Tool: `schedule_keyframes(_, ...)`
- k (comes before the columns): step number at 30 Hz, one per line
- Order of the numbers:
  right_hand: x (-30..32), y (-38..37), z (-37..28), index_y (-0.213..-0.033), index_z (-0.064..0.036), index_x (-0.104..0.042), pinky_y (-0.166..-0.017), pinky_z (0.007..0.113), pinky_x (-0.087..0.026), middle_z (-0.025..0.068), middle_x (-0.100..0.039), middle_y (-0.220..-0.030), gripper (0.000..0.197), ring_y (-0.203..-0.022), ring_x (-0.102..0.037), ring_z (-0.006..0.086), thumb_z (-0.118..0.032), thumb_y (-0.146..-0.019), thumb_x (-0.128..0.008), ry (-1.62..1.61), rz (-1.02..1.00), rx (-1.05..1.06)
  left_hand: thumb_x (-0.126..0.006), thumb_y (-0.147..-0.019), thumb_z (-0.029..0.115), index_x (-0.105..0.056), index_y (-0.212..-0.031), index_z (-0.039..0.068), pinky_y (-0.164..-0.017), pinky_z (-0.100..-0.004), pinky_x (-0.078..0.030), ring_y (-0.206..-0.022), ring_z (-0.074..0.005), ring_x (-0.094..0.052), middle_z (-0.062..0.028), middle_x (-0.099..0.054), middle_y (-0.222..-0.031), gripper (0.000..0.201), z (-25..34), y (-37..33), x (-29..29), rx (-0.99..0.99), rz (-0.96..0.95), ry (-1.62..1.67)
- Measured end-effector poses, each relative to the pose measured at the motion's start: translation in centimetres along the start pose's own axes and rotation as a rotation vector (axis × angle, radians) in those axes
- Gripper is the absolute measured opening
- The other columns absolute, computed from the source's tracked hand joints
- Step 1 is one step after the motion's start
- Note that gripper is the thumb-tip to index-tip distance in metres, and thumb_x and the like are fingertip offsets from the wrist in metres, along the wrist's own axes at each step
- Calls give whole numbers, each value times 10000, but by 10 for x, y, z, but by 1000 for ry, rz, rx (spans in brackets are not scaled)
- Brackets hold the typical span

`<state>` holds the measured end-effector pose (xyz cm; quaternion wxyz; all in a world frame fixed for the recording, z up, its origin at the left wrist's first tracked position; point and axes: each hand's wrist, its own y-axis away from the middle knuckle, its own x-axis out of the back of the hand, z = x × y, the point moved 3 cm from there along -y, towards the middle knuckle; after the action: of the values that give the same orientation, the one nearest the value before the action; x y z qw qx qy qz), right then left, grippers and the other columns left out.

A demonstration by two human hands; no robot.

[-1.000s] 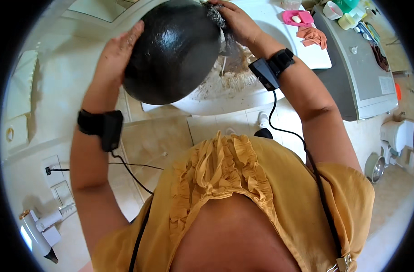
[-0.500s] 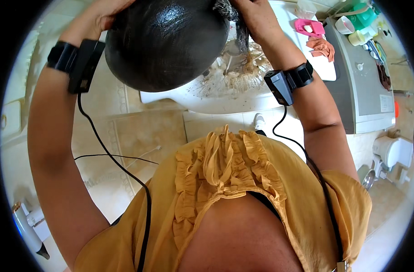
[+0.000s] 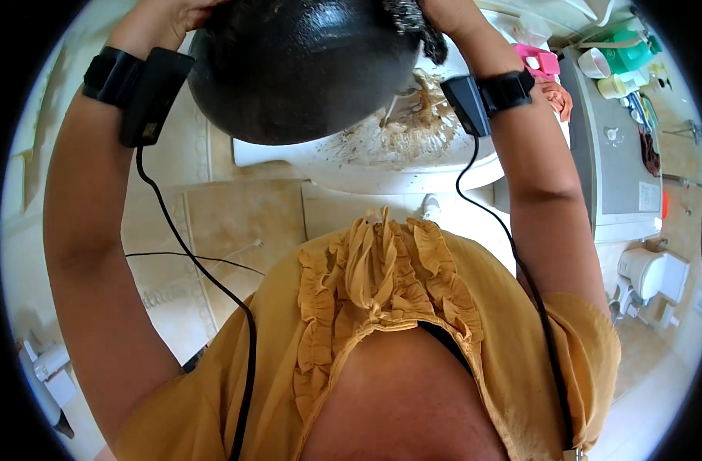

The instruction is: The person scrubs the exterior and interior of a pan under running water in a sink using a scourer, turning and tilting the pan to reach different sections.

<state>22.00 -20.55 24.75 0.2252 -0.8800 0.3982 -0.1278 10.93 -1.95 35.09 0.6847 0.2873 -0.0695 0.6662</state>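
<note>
A large black wok (image 3: 305, 77), round underside toward me, is tilted up above the white sink (image 3: 389, 180). At its upper left edge my left hand (image 3: 178, 15) is closed on the wok, its fingers partly hidden at the top of the picture. My right hand (image 3: 449, 14) is at the wok's right edge, closed on a dark, wet metal scouring pad (image 3: 412, 21). The pad lies against the black surface. Brown, dirty suds (image 3: 424, 123) spread over the basin below. Part of the wok is cut off by the upper edge.
Right of the sink are a pink soap dish (image 3: 547, 63), an orange cloth (image 3: 557, 100) and a grey-topped washing machine (image 3: 608, 165). On the machine stand a white cup (image 3: 594, 63) and a green container (image 3: 627, 52). A toilet (image 3: 643, 270) is farther right. Black cables hang from both wrist straps.
The wok has shifted a little right and upward. My right hand, with the scouring pad, has also moved up and right. My left hand has moved slightly with the wok.
</note>
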Motion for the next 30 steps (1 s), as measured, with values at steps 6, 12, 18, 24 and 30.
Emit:
schedule_keyframes(6, 1, 33, -34, -1145, 8, -654, -788, 261, -485, 36, -667, -920, 376, -864, -592, 112, -320, -964, -681, 64, 112, -102, -604, -999, 420, -720, -983, -26, -735, -310, -516, -794, -166, -646, -67, -723, -862, 461, 20, 18, -4, -396, -153, -715)
schedule_keyframes(12, 26, 49, -60, -1150, 12, -656, -791, 265, -493, 47, -674, -938, 355, -874, -604, 123, -283, -954, -693, 165, 193, -57, -591, -993, 474, -715, -975, -34, -742, -315, -487, -783, -157, -606, -88, -719, -843, 523, 26, 18, -34, -234, -87, -562)
schedule_keyframes(18, 48, 66, -61, -1172, -9, -661, -820, 274, -508, 58, -682, -969, 321, -914, -631, 132, -239, -950, -683, 223, 209, -153, -508, -991, 192, -540, -1400, 63, -856, -407, -523, -1027, -353, -667, -188, -665, -1219, 430, 18, -5, -42, -962, -282, -967)
schedule_keyframes(24, 73, 72, -80, -1212, -46, -707, -966, 261, -457, 72, -711, -1142, 328, -1078, -621, 153, -270, -978, -655, 203, 268, -82, -504, -1019, 310, -609, -1329, 65, -856, -383, -513, -940, -303, -690, -181, -698, -1129, 408, 44, 20, -64, -862, -250, -616)
schedule_keyframes(30, 3, 32, -136, -1216, -49, -704, -947, 279, -499, 95, -709, -1152, 347, -1082, -644, 175, -292, -972, -659, 118, 7, 34, -518, -1012, 343, -632, -1308, 78, -895, -382, -502, -972, -289, -682, -162, -702, -1143, 413, 30, 106, -75, -618, -3, -512)
